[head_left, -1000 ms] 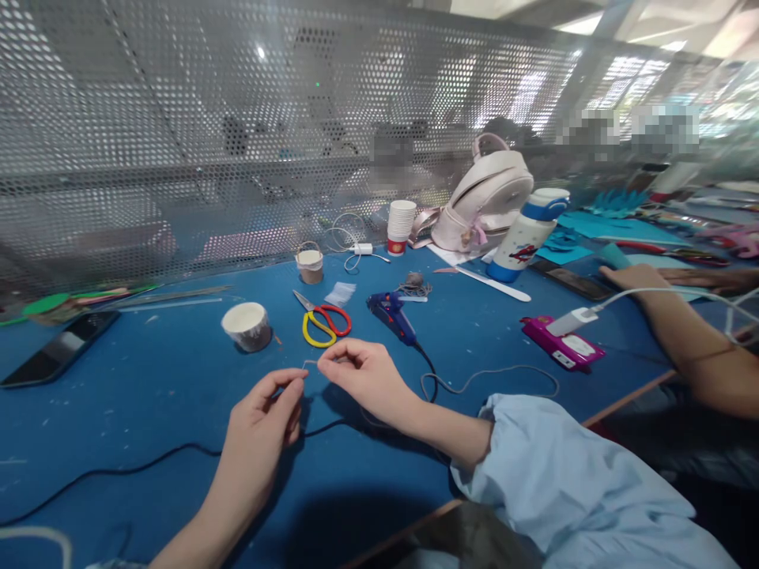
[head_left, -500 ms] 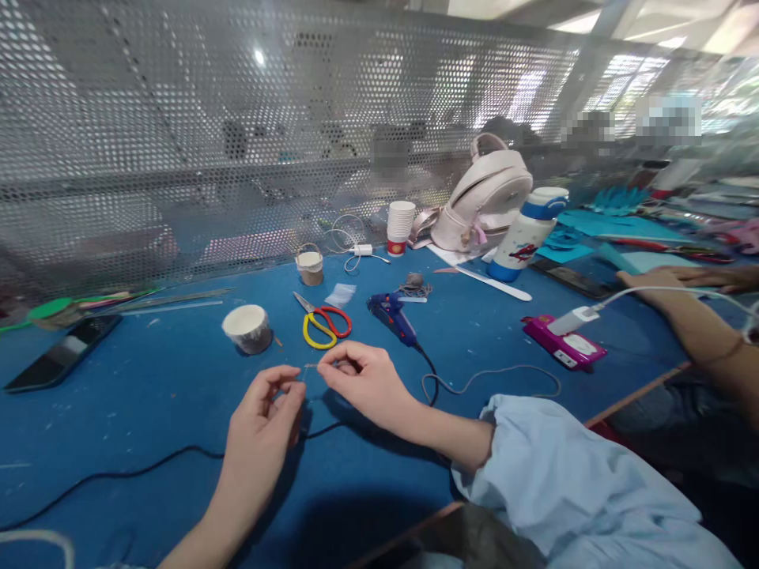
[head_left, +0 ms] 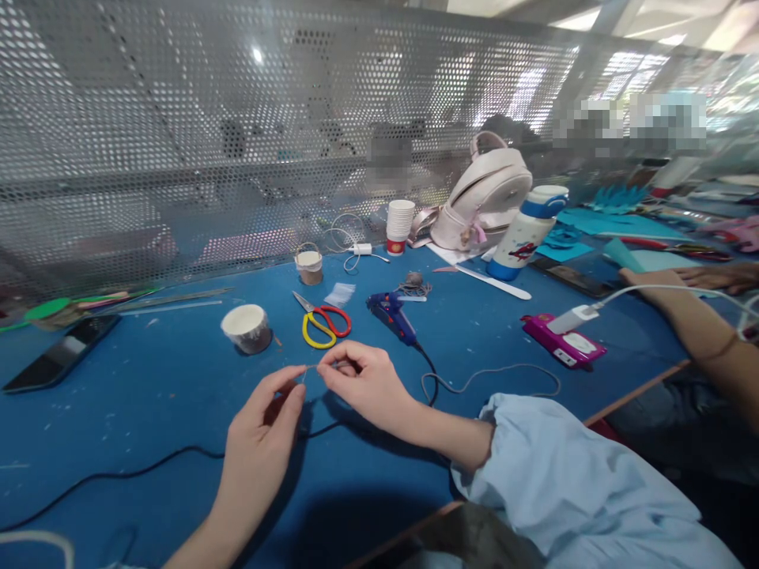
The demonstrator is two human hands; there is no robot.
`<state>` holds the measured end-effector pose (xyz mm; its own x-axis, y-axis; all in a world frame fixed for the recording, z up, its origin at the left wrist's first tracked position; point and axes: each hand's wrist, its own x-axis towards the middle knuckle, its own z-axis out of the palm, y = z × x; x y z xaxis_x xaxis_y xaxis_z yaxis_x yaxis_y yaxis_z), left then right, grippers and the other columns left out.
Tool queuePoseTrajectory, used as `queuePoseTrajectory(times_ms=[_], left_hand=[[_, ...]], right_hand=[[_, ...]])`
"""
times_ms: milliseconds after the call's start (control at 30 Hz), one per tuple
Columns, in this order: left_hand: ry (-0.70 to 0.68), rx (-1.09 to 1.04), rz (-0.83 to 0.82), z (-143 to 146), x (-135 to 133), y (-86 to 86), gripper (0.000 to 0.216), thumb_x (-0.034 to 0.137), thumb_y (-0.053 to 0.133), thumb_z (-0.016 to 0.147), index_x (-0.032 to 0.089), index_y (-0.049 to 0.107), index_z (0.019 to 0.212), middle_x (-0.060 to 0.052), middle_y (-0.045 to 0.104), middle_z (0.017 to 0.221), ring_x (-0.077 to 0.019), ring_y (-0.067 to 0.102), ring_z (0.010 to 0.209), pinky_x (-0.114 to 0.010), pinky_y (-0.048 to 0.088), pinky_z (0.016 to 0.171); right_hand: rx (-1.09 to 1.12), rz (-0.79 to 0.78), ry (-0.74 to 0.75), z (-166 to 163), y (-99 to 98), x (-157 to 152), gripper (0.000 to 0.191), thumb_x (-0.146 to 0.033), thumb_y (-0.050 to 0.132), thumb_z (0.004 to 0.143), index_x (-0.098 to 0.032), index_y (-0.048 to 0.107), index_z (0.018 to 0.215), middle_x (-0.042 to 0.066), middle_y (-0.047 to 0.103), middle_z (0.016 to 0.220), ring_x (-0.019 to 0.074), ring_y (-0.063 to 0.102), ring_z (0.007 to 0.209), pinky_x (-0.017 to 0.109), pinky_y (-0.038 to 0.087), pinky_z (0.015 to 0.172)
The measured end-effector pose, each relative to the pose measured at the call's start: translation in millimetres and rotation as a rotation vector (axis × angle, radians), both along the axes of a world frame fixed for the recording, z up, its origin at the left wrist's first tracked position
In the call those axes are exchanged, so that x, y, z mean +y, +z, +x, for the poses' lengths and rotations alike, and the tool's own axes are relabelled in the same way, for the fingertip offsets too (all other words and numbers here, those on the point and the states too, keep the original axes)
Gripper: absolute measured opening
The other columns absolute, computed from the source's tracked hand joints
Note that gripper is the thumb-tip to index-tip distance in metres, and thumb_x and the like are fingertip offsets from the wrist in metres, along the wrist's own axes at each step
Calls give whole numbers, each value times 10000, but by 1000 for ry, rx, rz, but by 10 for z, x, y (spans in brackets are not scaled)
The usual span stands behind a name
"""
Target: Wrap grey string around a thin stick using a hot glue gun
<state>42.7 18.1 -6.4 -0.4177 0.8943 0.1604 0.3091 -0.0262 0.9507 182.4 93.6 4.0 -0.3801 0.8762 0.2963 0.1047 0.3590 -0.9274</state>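
Observation:
Over the near middle of the blue table, my two hands are close together at a short, thin grey string (head_left: 311, 366). My right hand (head_left: 371, 387) pinches it between thumb and forefinger, other fingers curled. At the string's other end, my left hand (head_left: 266, 423) has its thumb and forefinger curved around it, with a small gap between their tips. Scissors (head_left: 320, 326) with one yellow and one red handle lie just beyond the hands. To their right is a blue glue gun (head_left: 392, 314). A white-topped cup (head_left: 247, 328) stands beyond my left hand.
A small cup with a handle (head_left: 309, 267), stacked paper cups (head_left: 401, 225), a grey yarn ball (head_left: 413, 281), a backpack (head_left: 486, 197) and a bottle (head_left: 525, 237) stand farther back. A phone (head_left: 62, 352) lies left. Right are a pink power strip (head_left: 563, 341) and another person's arm (head_left: 681, 316).
My left hand's fingers have opened slightly and straightened at the string, with its forefinger reaching nearer the right fingertips. My right hand stays almost still.

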Motion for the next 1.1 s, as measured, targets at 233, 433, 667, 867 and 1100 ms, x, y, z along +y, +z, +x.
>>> queuePoseTrajectory(times_ms=[233, 433, 667, 867, 1100], left_hand=[[8, 52, -31, 8, -2, 26, 333, 405, 633, 738, 225, 692, 1011, -2, 611, 653, -146, 515, 539, -245, 382, 474], [-4, 70, -59, 4, -10, 9, 365, 446, 597, 768, 224, 665, 1049, 5, 605, 684, -123, 467, 513, -237, 353, 462], [-11, 79, -72, 6, -2, 15, 366, 475, 581, 782, 227, 655, 1040, 8, 588, 686, -115, 447, 520, -234, 347, 468], [-14, 71, -71, 11, -11, 31, 357, 479, 582, 780, 221, 667, 1013, -3, 601, 716, -116, 452, 530, -230, 339, 460], [-10, 27, -74, 15, -13, 40, 368, 469, 609, 755, 205, 689, 998, 11, 558, 630, -115, 424, 490, -229, 324, 436]], right_hand=[[-1, 10, -6, -7, 5, -4, 148, -268, 588, 758, -137, 644, 718, -65, 355, 522, 60, 324, 494, 194, 280, 473], [13, 6, 1, -12, 2, 2, 134, -255, 593, 755, -137, 644, 718, -69, 357, 513, 58, 319, 486, 192, 273, 464], [22, -2, -4, -16, 5, -9, 123, -242, 597, 748, -134, 642, 710, -71, 348, 509, 56, 319, 484, 191, 271, 462], [10, -9, -4, -10, 18, 0, 136, -257, 599, 750, -132, 645, 720, -69, 353, 508, 57, 320, 482, 190, 274, 461], [8, 22, -10, 5, 21, -6, 154, -279, 593, 766, -141, 650, 731, -62, 365, 524, 60, 332, 493, 190, 286, 472]])
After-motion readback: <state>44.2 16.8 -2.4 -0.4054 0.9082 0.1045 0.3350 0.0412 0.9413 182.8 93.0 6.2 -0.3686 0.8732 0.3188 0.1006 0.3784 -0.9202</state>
